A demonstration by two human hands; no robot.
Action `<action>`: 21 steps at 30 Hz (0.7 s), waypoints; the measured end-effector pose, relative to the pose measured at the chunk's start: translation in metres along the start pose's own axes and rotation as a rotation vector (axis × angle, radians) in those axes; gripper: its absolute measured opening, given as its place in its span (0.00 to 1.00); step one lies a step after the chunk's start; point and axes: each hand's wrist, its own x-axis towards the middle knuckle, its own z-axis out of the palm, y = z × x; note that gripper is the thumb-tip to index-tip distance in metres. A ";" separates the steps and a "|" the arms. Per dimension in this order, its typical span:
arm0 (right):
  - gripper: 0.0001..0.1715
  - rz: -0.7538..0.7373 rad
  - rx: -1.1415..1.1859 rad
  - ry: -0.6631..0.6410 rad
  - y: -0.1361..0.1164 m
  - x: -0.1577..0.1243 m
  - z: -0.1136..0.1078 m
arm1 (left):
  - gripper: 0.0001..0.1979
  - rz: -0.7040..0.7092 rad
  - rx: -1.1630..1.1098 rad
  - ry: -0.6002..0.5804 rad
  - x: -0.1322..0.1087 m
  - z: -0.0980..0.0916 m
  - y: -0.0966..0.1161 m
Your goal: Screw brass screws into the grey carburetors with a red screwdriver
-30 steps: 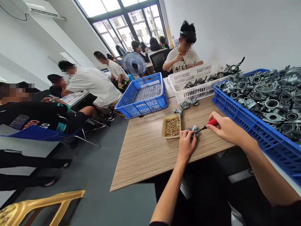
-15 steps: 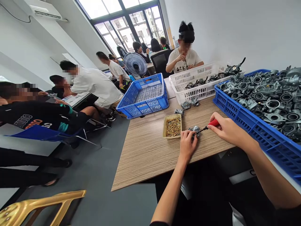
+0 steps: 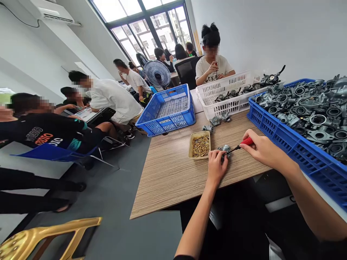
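Observation:
On the wooden table, my left hand is closed around a grey metal carburetor body, which it partly hides. My right hand grips the red handle of a screwdriver. The screwdriver's dark shaft slants down to the left, its tip at the carburetor beside my left fingers; the exact contact point is hidden. Just left of the carburetor stands a small beige tray holding many brass-coloured screw-like pieces.
Loose carburetors lie beyond the tray. A blue crate heaped with carburetors stands on the right, a white crate behind, another blue crate at back left. A co-worker sits opposite. The table's left edge borders the floor.
Both my hands keep nearly the same hold on the carburetor and screwdriver. The view has shifted slightly. The co-worker opposite has raised a hand with a tool.

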 end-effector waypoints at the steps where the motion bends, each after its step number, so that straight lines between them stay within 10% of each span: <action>1: 0.07 0.000 0.002 -0.002 0.000 0.000 0.000 | 0.07 -0.002 -0.001 -0.002 0.000 0.000 0.000; 21: 0.05 0.017 -0.176 -0.044 -0.001 -0.006 0.000 | 0.08 -0.004 -0.007 0.006 -0.001 0.001 -0.001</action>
